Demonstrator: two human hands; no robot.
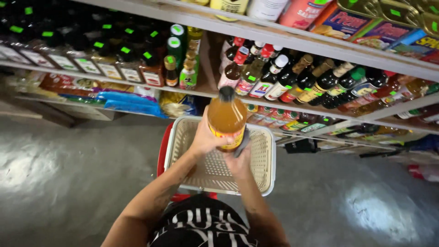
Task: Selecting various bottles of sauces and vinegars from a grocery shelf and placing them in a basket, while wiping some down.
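I hold an amber bottle (226,116) with a black cap upright over a cream plastic basket (270,155). My left hand (205,137) wraps around the bottle's left side near its yellow and red label. Below and to the right, my right hand (238,161) presses a grey cloth (242,142) against the bottle's lower part. The basket's mesh bottom shows beneath the hands, with nothing lying on the part I can see.
The basket rests on a red frame (161,158). Grocery shelves (292,43) run across the back with rows of sauce and oil bottles (292,80) and dark bottles (91,50) at left. Blue packets (130,103) lie on a lower shelf. The grey concrete floor (68,183) spreads on both sides.
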